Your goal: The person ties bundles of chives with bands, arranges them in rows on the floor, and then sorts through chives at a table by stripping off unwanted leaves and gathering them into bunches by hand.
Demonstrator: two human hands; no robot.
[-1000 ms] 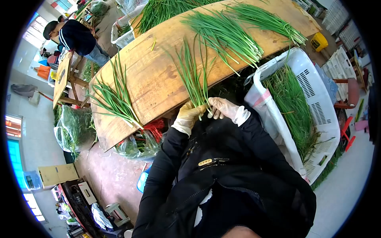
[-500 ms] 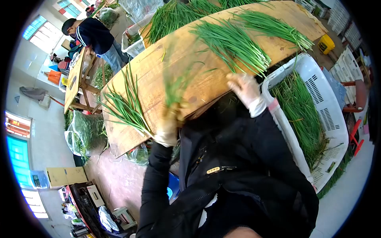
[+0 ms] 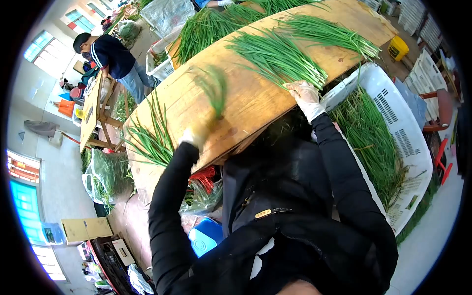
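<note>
My gloved left hand (image 3: 199, 132), smeared by motion, is closed round the lower end of a small bunch of garlic chives (image 3: 214, 91), whose blurred leaves stand up over the table. My gloved right hand (image 3: 302, 92) is at the near edge of a larger chive pile (image 3: 278, 56), fingers curled in at its left stalks. The exact grip is partly hidden. Left of my left hand, a loose group of chives (image 3: 152, 135) lies on the wooden table (image 3: 250, 103). Another chive bundle (image 3: 332, 37) lies beyond the larger pile, its pale ends to the right.
A white plastic crate (image 3: 418, 152) with chives stands at my right. More chives (image 3: 206, 34) are heaped at the table's far side, near a co-worker's gloved hand (image 3: 225, 3). Another person (image 3: 115, 56) stands at a table on the left. A blue stool (image 3: 205, 237) is below.
My left hand has swung left and up with the chive bunch. My right hand has moved onto the near edge of the larger pile. A co-worker's hand has appeared at the top.
</note>
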